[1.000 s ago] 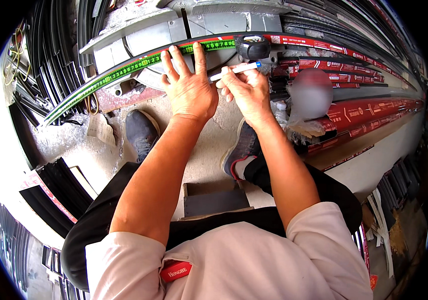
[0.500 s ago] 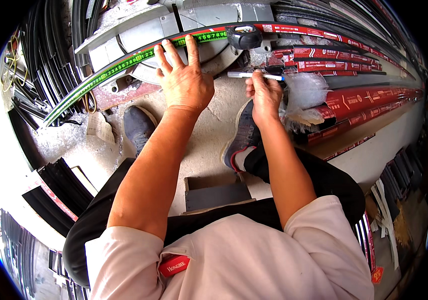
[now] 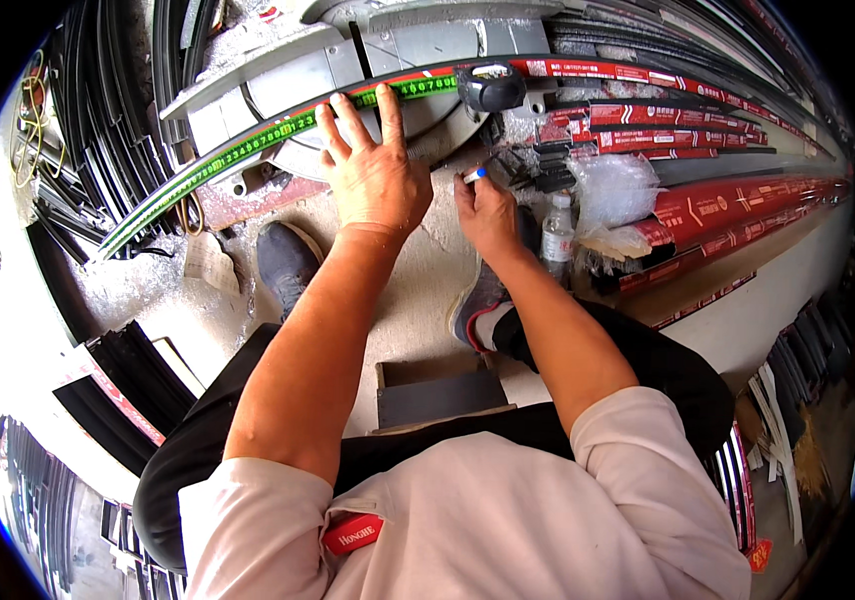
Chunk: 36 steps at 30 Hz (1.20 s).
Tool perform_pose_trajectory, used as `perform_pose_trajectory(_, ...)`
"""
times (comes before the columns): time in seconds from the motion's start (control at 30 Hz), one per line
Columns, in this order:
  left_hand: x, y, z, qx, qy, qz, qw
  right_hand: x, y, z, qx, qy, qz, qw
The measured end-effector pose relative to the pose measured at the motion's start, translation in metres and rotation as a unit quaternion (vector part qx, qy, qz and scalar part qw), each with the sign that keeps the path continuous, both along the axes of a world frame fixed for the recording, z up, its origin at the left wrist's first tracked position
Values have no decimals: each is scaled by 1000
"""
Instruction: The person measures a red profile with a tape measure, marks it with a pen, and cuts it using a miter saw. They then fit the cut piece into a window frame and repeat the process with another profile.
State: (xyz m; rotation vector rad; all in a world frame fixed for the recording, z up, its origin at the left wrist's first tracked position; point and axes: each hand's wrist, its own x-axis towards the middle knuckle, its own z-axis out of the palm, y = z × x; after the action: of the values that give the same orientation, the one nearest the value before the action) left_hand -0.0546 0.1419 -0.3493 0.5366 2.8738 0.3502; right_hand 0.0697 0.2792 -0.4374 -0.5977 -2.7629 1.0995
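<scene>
My left hand (image 3: 378,180) lies with fingers spread, its fingertips pressing on the green blade of a tape measure (image 3: 238,152). The blade runs out to the left along a long, dark, red-faced profile strip (image 3: 588,68). At the blade's right end sits the black tape measure case (image 3: 491,88), on the strip. My right hand (image 3: 493,215) is closed around a white marker pen (image 3: 475,175) with a blue end, most of which the fingers hide. This hand is below and right of the left one, apart from the strip.
Under the strip is a grey metal machine base (image 3: 418,125) with a round table. Red-wrapped profiles (image 3: 738,215), bubble wrap (image 3: 613,190) and a plastic bottle (image 3: 558,232) are at the right. Black strips (image 3: 98,110) crowd the left. A dark box (image 3: 443,397) stands between my legs.
My right hand has moved left and down with the marker, which has turned within the fingers. The bottle has come into view. My left hand stays on the tape.
</scene>
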Motion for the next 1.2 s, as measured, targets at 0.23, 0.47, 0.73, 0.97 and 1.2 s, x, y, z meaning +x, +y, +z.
perform_pose_trajectory(0.23,2,-1,-2,0,-8,11,1000,10,-10,8,-50,-27,-62,996)
perform_pose_trajectory(0.47,2,0,-2,-2,-11,11,1000,9,-10,5,-49,-57,-60,995)
perform_pose_trajectory(0.73,1,0,-2,-3,-15,10,1000,19,-9,-2,-36,25,-10,999)
perform_pose_trajectory(0.97,1,1,1,-1,-25,14,1000,12,-6,-14,-318,-75,-178,928)
perform_pose_trajectory(1.2,2,-1,-2,3,-17,15,1000,4,-20,-9,-553,-184,-328,744)
